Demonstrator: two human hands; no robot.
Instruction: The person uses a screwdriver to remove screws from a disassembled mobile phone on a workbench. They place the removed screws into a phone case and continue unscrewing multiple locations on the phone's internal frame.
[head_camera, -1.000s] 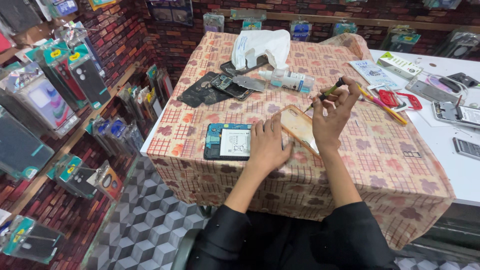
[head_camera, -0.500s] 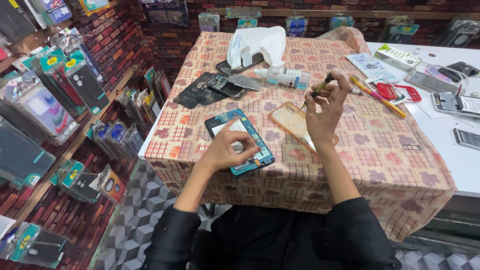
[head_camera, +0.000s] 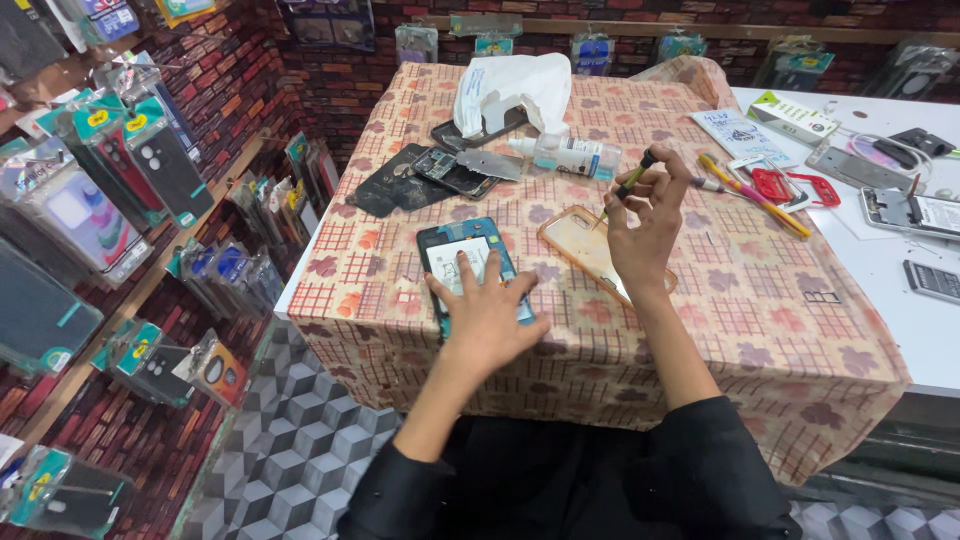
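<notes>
Head view shows the patterned tablecloth (head_camera: 760, 310) over the table, and every place below is told from the opened blue-framed phone (head_camera: 468, 268) lying near its front edge. On that phone the left hand (head_camera: 487, 312) lies flat with fingers spread apart, pressing it down; just to its right lies a clear orange phone case (head_camera: 580, 245), and above that case the right hand (head_camera: 645, 225) has its fingers pinched together around a thin dark screwdriver (head_camera: 632, 182). Farther back from the phone sit a white plastic bag (head_camera: 510, 88), dark phone parts (head_camera: 420, 178) and a small clear bottle (head_camera: 565, 154).
</notes>
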